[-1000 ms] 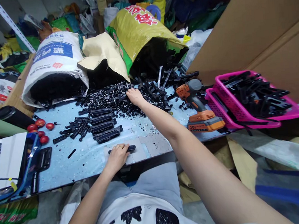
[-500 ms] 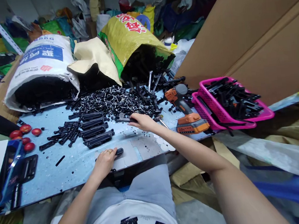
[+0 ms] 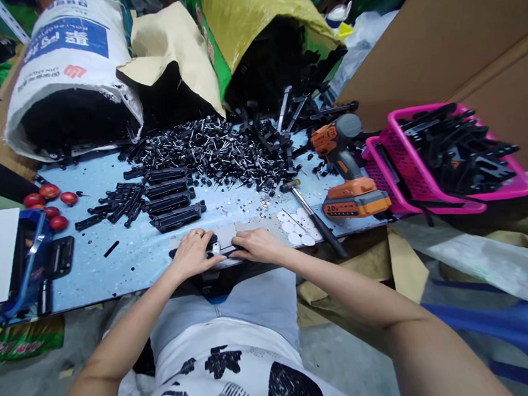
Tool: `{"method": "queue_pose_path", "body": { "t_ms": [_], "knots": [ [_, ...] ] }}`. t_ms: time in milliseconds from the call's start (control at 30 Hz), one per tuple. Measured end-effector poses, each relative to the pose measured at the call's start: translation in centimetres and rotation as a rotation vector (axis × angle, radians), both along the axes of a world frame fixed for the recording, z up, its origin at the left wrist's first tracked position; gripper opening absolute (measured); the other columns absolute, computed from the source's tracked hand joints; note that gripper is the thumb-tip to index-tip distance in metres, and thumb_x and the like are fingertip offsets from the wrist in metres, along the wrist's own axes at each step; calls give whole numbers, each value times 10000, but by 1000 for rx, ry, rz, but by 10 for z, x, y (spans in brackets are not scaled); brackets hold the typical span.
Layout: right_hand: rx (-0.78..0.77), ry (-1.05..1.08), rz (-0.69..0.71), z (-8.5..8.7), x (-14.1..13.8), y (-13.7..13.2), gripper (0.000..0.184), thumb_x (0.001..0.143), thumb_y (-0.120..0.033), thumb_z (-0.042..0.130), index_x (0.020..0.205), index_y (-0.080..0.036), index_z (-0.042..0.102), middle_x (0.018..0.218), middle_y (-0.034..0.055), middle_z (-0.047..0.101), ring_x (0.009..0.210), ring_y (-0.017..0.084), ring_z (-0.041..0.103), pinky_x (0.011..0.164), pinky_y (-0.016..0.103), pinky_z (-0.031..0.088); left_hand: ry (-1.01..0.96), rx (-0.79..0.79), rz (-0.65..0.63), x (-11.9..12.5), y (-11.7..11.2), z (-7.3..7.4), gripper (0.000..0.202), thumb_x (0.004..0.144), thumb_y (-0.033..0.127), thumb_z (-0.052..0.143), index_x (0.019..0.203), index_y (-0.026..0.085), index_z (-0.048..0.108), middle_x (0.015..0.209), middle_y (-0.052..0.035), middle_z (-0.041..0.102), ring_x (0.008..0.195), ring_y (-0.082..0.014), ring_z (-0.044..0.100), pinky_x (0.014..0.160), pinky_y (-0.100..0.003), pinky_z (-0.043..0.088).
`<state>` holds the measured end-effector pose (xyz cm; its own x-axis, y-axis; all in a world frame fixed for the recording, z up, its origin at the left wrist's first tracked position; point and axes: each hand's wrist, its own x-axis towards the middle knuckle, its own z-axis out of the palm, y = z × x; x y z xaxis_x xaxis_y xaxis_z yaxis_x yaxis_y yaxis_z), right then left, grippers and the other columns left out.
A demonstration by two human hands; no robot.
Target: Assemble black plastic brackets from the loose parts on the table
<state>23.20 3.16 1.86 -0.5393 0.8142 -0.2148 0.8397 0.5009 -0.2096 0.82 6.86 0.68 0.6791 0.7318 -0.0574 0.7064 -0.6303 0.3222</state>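
At the table's front edge my left hand [image 3: 195,253] is closed over a black plastic part [image 3: 214,240], pressing it near the tabletop. Close beside it on the right, my right hand [image 3: 255,247] pinches a long black piece [image 3: 237,246], whose end meets the part under my left hand. Fingers hide most of both pieces, so I cannot tell whether they are joined. A small pale metal bit [image 3: 216,248] shows between the hands. Beyond them lie several assembled black parts [image 3: 175,201] in a row and a heap of small black pieces with metal pins [image 3: 222,152].
A hammer [image 3: 315,218] and an orange cordless drill [image 3: 348,177] lie to the right, before pink baskets [image 3: 433,163] of black parts. Open sacks [image 3: 69,73] stand behind. Red fruit [image 3: 51,211] and a blue tray [image 3: 34,239] are at left.
My right hand has come back from the pile with the long black piece, towards my left hand. Both hands now meet at the table edge. The view has shifted downward.
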Motion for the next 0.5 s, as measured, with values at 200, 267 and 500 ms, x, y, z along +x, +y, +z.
{"method": "queue_pose_path", "body": {
  "t_ms": [200, 267, 500],
  "knots": [
    [122, -43, -3, 19, -11, -8, 382, 951, -471, 331, 983, -191, 589, 922, 100, 621, 789, 186, 572, 601, 278, 303, -68, 35, 24, -8, -2, -2, 675, 720, 650, 582, 1171, 166, 446, 1014, -102, 597, 942, -275, 587, 775, -363, 460],
    [163, -62, -3, 24, -15, -12, 373, 955, -456, 322, 984, -195, 587, 922, 105, 618, 784, 195, 562, 605, 295, 305, -104, 70, 24, -11, -3, -3, 654, 736, 632, 578, 1169, 164, 435, 1037, -110, 598, 964, -277, 590, 769, -354, 466],
    [223, -88, 18, 33, -25, -14, 359, 962, -416, 311, 975, -194, 592, 902, 114, 615, 795, 218, 546, 598, 326, 291, -225, 106, 8, -19, -6, -9, 504, 772, 510, 597, 1125, 170, 476, 1023, -113, 618, 965, -271, 605, 779, -361, 480]
  ]
}}
